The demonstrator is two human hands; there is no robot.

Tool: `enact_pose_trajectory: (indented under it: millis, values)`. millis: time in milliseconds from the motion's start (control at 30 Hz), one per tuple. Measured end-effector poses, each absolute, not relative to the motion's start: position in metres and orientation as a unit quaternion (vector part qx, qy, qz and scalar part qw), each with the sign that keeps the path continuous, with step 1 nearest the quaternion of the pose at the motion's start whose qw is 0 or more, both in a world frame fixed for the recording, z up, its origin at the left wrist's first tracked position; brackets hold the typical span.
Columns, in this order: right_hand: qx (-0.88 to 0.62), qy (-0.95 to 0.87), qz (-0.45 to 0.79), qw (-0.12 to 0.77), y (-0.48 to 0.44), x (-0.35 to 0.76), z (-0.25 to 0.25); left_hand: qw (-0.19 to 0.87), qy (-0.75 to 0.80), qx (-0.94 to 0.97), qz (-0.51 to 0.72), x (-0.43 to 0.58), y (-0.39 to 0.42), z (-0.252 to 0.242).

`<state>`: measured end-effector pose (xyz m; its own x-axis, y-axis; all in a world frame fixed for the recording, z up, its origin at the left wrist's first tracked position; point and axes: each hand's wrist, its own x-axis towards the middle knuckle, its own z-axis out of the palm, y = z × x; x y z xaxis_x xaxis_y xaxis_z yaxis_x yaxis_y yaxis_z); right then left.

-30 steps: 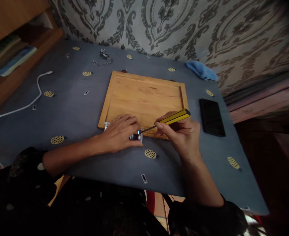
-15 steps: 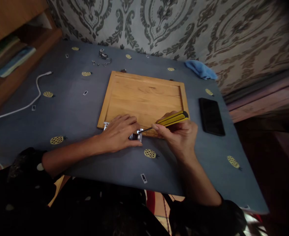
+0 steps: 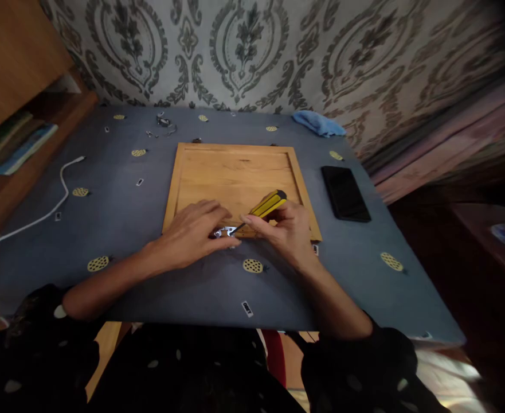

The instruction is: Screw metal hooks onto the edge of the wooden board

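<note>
Grasping a yellow screwdriver [image 3: 269, 204] at a metal fitting [image 3: 220, 232]: right hand [image 3: 290, 234].
Left hand [image 3: 194, 234] curves beside it at wooden panel [image 3: 237, 178]; grip unclear.

A black cloth garment [image 3: 200, 373] with oval white spots [image 3: 152, 364] spans six to seven o'clock. Its full left sleeve [image 3: 41, 350], at eight o'clock, and right sleeve [image 3: 364, 367], near five, end on the forearms [image 3: 114, 284], leaving left hand [image 3: 190, 236] and right hand [image 3: 289, 232] bare.

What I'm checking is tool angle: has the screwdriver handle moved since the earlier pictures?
Yes, leftward. The end of the screwdriver handle reached the right edge of the board before; now it stops well short.
</note>
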<state>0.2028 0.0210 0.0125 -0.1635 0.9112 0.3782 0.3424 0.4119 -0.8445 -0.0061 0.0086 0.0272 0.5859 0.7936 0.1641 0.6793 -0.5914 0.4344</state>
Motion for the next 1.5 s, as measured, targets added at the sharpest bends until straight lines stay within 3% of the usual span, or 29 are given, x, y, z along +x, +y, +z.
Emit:
enact_pose_trajectory:
  millis: [167, 333, 567, 933, 1200, 1500]
  values:
    - [-0.436, -0.699, 0.315, 0.471, 0.024, 0.204, 0.008, 0.181, 0.353, 0.86, 0.32, 0.012, 0.012, 0.068]
    - [-0.423, -0.711, 0.281, 0.486, 0.023, 0.203, 0.01, 0.162, 0.322, 0.872, 0.331, 0.039, 0.017, 0.088]
    - [-0.38, -0.74, 0.329, 0.446, 0.021, 0.205, 0.01, 0.14, 0.319, 0.864, 0.363, 0.036, 0.024, 0.084]
    - [-0.268, -0.895, 0.152, 0.322, 0.005, 0.234, -0.033, 0.169, 0.38, 0.794, 0.444, 0.015, 0.009, 0.075]
    - [-0.251, -0.901, 0.132, 0.328, 0.008, 0.236, -0.031, 0.14, 0.421, 0.771, 0.456, 0.013, 0.001, 0.072]
    - [-0.242, -0.911, 0.112, 0.316, 0.008, 0.236, -0.025, 0.175, 0.403, 0.791, 0.426, 0.006, 0.012, 0.078]
